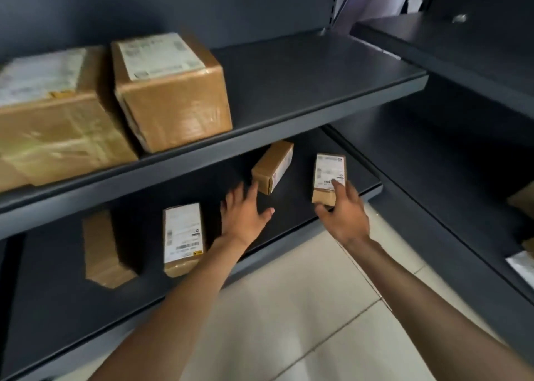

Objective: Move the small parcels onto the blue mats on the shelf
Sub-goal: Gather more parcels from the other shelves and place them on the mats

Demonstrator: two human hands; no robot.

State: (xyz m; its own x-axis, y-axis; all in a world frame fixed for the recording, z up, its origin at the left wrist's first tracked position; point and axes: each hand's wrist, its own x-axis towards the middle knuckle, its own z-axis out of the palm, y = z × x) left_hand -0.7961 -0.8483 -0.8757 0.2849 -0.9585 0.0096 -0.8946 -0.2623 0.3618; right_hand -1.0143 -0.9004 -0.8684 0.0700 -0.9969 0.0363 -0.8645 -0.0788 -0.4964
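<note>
Several small brown parcels lie on the lower dark shelf (291, 207). My right hand (344, 210) grips the near end of a labelled parcel (329, 172) at the shelf's right end. My left hand (244, 210) is open with fingers spread, just short of a plain brown parcel (273, 165) lying on its side. Left of that hand lies another labelled parcel (182, 236), and further left a plain brown parcel (101, 250). No blue mat is in view.
Two large taped cartons (173, 97) (52, 120) stand on the upper shelf (318, 91), whose right half is bare. Another dark shelving unit (462, 161) stands at the right, with parcels at its edge. Pale floor tiles (303, 308) lie below.
</note>
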